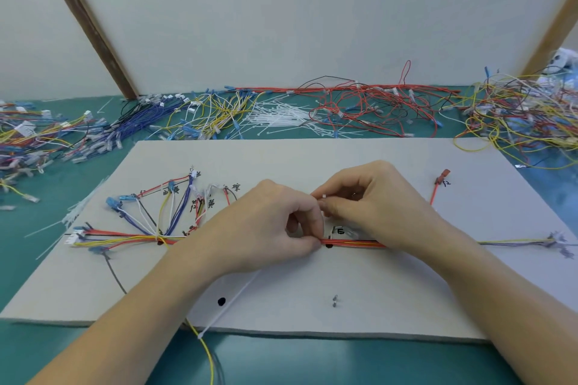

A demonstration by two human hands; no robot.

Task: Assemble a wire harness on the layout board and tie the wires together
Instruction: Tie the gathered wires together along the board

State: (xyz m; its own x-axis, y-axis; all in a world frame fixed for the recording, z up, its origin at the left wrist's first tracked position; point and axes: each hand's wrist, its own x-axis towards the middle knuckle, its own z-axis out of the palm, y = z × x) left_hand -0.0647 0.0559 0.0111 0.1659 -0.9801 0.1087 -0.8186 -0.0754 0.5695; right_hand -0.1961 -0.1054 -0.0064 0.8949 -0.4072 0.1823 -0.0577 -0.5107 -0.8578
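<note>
Two bare hands meet over the middle of a grey layout board [312, 162]. The left hand [269, 225] curls its fingers down, pinching the wire bundle [353, 242] where it runs across the board. The right hand [372, 197] sits just above and to the right of it, fingers curled, its grip closed on the small white head of a cable tie [324, 196]. The two hands touch at the fingertips. The tie's thin white tail [231, 300] slants from under the left hand toward the board's near edge.

Left of the hands, the bundle fans into blue, white, yellow and red branch wires [156, 216] ending in connectors. Right of the hands, a red wire [434, 191] rises to a terminal, and thin wires run to the board's right edge.

Beyond the board's far edge, on the green counter [37, 259], lie piles of loose wires [369, 109] and white cable ties [281, 119].
</note>
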